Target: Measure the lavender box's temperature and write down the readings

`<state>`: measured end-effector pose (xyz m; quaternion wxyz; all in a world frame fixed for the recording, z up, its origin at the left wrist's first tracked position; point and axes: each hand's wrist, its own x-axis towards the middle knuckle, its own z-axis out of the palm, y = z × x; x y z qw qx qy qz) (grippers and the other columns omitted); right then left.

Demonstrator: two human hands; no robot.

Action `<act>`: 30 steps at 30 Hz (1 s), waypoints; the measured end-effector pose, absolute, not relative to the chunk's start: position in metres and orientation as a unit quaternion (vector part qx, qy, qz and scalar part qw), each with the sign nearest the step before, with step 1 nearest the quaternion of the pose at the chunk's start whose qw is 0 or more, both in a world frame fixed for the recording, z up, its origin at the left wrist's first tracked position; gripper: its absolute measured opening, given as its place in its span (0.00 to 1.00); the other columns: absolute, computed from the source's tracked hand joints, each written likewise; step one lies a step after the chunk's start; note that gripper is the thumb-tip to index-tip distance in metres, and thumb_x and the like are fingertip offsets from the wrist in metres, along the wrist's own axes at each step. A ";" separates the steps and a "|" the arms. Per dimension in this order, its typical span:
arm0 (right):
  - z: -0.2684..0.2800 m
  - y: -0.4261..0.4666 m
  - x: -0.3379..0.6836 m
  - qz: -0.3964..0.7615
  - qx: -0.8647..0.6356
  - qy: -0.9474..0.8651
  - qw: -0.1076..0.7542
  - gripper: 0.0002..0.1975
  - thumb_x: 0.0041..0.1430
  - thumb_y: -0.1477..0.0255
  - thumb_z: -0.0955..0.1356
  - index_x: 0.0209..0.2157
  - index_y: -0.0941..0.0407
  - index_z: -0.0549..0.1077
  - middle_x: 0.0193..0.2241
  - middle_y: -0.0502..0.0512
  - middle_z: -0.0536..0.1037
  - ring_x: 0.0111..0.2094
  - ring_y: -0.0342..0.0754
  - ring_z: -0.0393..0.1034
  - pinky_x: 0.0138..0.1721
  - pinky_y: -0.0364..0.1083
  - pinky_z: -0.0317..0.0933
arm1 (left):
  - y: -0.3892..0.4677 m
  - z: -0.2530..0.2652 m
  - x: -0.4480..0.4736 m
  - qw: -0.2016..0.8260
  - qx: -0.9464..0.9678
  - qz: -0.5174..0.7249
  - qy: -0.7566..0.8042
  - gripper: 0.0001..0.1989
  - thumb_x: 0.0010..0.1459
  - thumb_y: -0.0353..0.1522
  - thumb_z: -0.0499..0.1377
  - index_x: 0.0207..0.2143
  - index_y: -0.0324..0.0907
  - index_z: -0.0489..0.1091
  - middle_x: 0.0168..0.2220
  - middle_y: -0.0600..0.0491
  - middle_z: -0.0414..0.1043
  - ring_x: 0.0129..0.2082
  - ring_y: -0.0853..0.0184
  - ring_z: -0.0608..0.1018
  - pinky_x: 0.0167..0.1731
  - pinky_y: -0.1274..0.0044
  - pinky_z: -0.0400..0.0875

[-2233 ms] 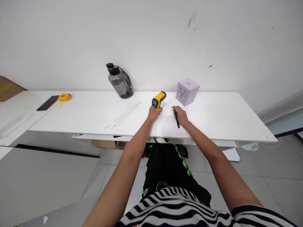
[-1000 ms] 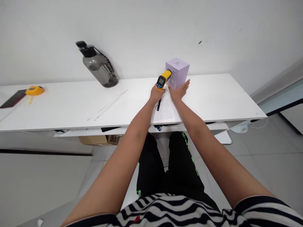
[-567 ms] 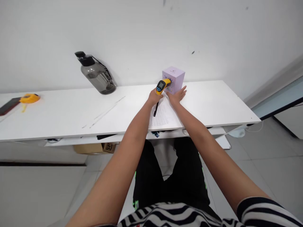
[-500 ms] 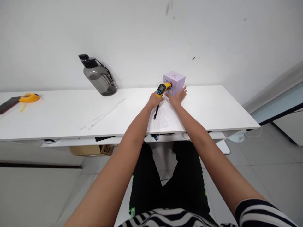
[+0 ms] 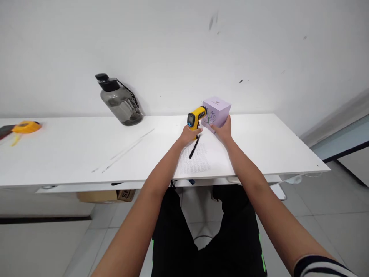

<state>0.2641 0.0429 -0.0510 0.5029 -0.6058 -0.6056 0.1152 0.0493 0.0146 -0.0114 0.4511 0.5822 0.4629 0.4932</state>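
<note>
My left hand point(image 5: 190, 134) is wrapped round the handle of a yellow and black infrared thermometer point(image 5: 198, 113). Its nose points right, close to a lilac box point(image 5: 221, 114) with a printed front. Around the lower right of that box is my right hand point(image 5: 224, 130), thumb on the front face and fingers at the right side. A black pen point(image 5: 194, 147) lies slanted below my left hand, on a sheet of paper point(image 5: 198, 163) covered in handwriting.
A grey water bottle point(image 5: 122, 102) with a black cap stands by the wall. At the far left lie a yellow tape measure point(image 5: 27, 127) and a dark object point(image 5: 5, 130). The white desk point(image 5: 72, 154) ends at the right; a cardboard box point(image 5: 98, 196) sits beneath it.
The thermometer has tipped more upright, showing its handle. My right hand has closed round the box, which appears slightly turned. The view has shifted a little.
</note>
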 end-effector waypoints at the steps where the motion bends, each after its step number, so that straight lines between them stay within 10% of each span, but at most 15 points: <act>1: -0.046 0.038 0.259 0.132 -0.626 -0.577 0.507 0.57 0.48 0.54 0.75 0.69 0.58 0.44 0.64 0.74 0.58 0.66 0.63 0.56 0.63 0.62 0.59 | 0.014 -0.012 0.049 0.468 0.576 0.491 0.456 0.17 0.45 0.32 0.71 0.40 0.38 0.76 0.40 0.48 0.78 0.39 0.64 0.79 0.48 0.67 0.73; 20: -0.021 0.009 0.242 0.122 -0.547 -0.541 0.627 0.55 0.44 0.50 0.75 0.67 0.51 0.47 0.64 0.66 0.56 0.66 0.61 0.55 0.65 0.62 0.54 | 0.005 0.004 0.025 0.597 0.558 0.457 0.350 0.25 0.43 0.34 0.73 0.44 0.36 0.74 0.45 0.44 0.78 0.50 0.59 0.77 0.58 0.62 0.65; 30: -0.023 0.013 0.247 0.098 -0.560 -0.512 0.644 0.54 0.46 0.52 0.74 0.66 0.53 0.46 0.64 0.68 0.55 0.67 0.61 0.53 0.65 0.63 0.54 | -0.018 0.016 0.041 0.632 0.527 0.504 0.262 0.22 0.44 0.36 0.71 0.43 0.39 0.76 0.37 0.50 0.77 0.38 0.66 0.76 0.42 0.72 0.71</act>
